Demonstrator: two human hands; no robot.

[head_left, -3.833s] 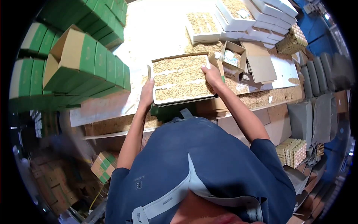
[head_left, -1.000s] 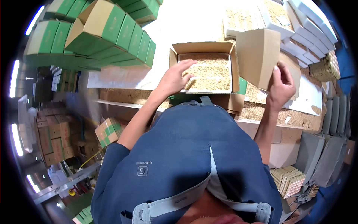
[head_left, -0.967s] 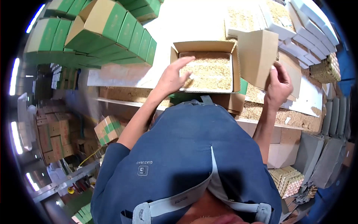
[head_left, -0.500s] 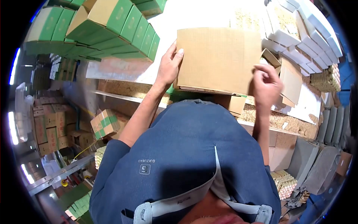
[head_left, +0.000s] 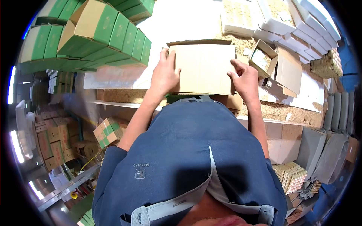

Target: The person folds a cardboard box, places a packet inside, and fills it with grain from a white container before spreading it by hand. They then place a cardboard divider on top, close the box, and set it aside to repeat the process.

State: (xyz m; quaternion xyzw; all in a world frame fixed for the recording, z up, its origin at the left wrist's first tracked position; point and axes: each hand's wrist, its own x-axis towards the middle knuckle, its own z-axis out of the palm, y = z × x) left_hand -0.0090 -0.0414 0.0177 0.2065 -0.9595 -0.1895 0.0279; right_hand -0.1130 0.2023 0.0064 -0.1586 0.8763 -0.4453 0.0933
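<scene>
A plain cardboard box lies in front of my body at the near edge of the white table, its upper face a flat pale panel. My left hand rests on the box's left side, fingers bent over the edge and thumb on the panel. At the right edge, my right hand pinches the cardboard between thumb and fingers. Right of that hand stands a small open box with something white and blue inside.
Green and brown boxes are stacked at the upper left. White foam trays fill the upper right. Flat cardboard pieces lean beside the small box. Woody crumbs cover the table's front edge.
The box's upper face now looks paler and narrower, with a raised edge at its far side. My right hand has moved left onto its edge. The view has shifted slightly.
</scene>
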